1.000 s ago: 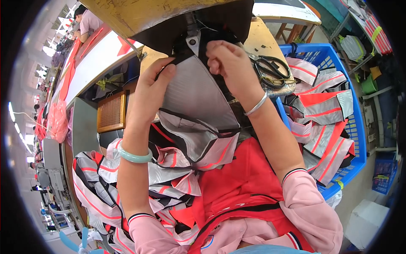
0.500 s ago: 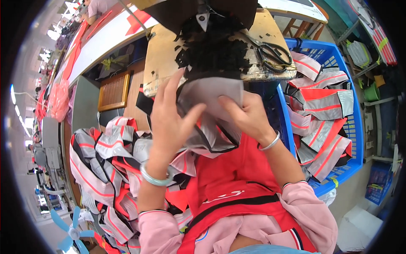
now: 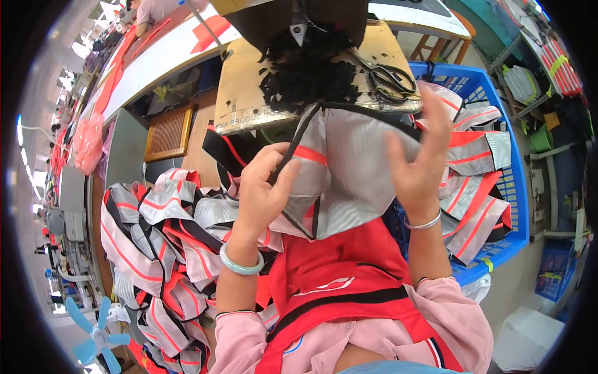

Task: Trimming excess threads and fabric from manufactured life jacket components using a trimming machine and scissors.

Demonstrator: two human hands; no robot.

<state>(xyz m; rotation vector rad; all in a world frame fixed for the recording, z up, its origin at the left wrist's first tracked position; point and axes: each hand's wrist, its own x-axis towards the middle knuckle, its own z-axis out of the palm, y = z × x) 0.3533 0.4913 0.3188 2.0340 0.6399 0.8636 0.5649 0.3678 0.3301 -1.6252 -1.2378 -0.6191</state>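
A silver-grey sewn fabric piece (image 3: pixel 358 168) with black bound edges and a red stripe hangs in front of me, over my red apron. My left hand (image 3: pixel 265 193) pinches its black-edged left side between thumb and fingers. At its right side my right hand (image 3: pixel 427 156) is raised, fingers spread and a little blurred, with nothing held in it. Just beyond the piece is a wooden work board (image 3: pixel 243 81) bearing a heap of black scraps (image 3: pixel 311 81). The pointed metal tip of a dark machine (image 3: pixel 298 32) stands over the heap.
Black-handled scissors (image 3: pixel 393 82) lie at the board's right. A blue plastic basket (image 3: pixel 520 206) on the right holds several striped silver pieces. More such pieces (image 3: pixel 134 249) are heaped at my left, near a brown woven panel (image 3: pixel 169 133). A small blue fan (image 3: pixel 99 338) stands lower left.
The fabric piece has come toward me and spread open, showing its stripe and bound edges. My left hand has closed on its edge; my right has let go and moved right.
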